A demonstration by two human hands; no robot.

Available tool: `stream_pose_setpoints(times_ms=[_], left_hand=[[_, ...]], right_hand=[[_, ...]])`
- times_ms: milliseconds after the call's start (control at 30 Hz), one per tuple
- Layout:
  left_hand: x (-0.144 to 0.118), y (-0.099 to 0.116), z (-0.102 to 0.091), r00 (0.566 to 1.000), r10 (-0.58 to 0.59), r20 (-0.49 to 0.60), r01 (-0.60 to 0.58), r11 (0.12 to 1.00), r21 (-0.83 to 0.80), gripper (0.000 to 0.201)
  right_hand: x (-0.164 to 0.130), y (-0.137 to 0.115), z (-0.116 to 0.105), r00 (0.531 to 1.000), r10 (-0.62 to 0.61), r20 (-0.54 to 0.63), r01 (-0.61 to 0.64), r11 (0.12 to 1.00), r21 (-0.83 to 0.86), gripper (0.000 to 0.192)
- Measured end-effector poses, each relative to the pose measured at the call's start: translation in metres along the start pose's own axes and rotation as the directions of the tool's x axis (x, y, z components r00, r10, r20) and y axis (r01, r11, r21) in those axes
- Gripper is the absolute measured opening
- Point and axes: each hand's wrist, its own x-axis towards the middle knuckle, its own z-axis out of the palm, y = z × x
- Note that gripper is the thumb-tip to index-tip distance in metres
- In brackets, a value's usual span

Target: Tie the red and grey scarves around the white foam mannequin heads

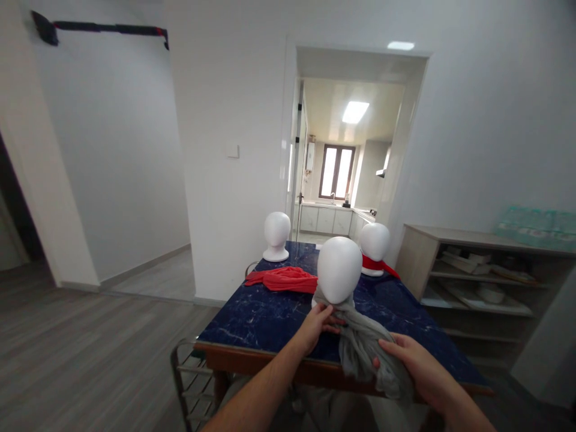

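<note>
A white mannequin head [339, 268] stands near the front of the table, with a grey scarf [360, 336] around its neck. The scarf's loose length hangs forward and to the right, over the table's front edge. My left hand [320, 324] is at the neck, its fingers closed on the scarf just below the chin. Further down the hanging part, my right hand [400, 354] grips the cloth between thumb and fingers. A red scarf [283, 279] lies bunched on the table, left of this head.
Two more white mannequin heads stand further back: a bare one [276, 235] at left, and one [374, 241] at right with a red scarf [377, 264] around its neck. Beneath them is a blue marbled table [256, 318]. A metal-framed chair [193, 384] and a shelf unit [432, 264] flank it.
</note>
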Motion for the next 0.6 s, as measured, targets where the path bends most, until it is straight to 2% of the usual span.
stream_pose_setpoints(times_ms=[100, 200, 267, 333, 433, 500, 600], left_hand=[[0.0, 0.0, 0.0, 1.0, 0.002, -0.013, -0.002, 1.0, 0.012, 0.053], [-0.001, 0.0, 0.001, 1.0, 0.013, -0.016, -0.013, 1.0, 0.015, 0.054], [-0.001, 0.001, 0.002, 1.0, 0.018, -0.021, -0.018, 1.0, 0.008, 0.055], [-0.001, 0.002, 0.001, 1.0, 0.017, -0.017, -0.017, 1.0, 0.0, 0.055], [0.0, 0.004, 0.0, 1.0, -0.001, 0.019, 0.001, 1.0, 0.002, 0.053], [-0.001, 0.005, -0.001, 0.999, -0.023, 0.037, 0.022, 1.0, 0.013, 0.053], [-0.005, 0.01, -0.001, 0.998, -0.043, 0.054, 0.042, 0.999, 0.017, 0.051]], right_hand=[[-0.009, -0.028, -0.014, 0.998, -0.037, 0.052, 0.053, 0.935, -0.35, 0.039], [-0.02, -0.057, -0.031, 0.991, -0.053, 0.121, 0.119, 0.745, -0.656, 0.03], [-0.025, -0.071, -0.041, 0.984, -0.051, 0.171, 0.164, 0.644, -0.747, 0.024], [-0.029, -0.082, -0.049, 0.979, -0.058, 0.194, 0.19, 0.594, -0.782, 0.019], [-0.031, -0.095, -0.05, 0.974, -0.11, 0.199, 0.226, 0.575, -0.787, 0.018], [-0.031, -0.104, -0.045, 0.964, -0.126, 0.233, 0.26, 0.617, -0.743, 0.024], [-0.029, -0.114, -0.038, 0.959, -0.083, 0.272, 0.25, 0.697, -0.671, 0.037]])
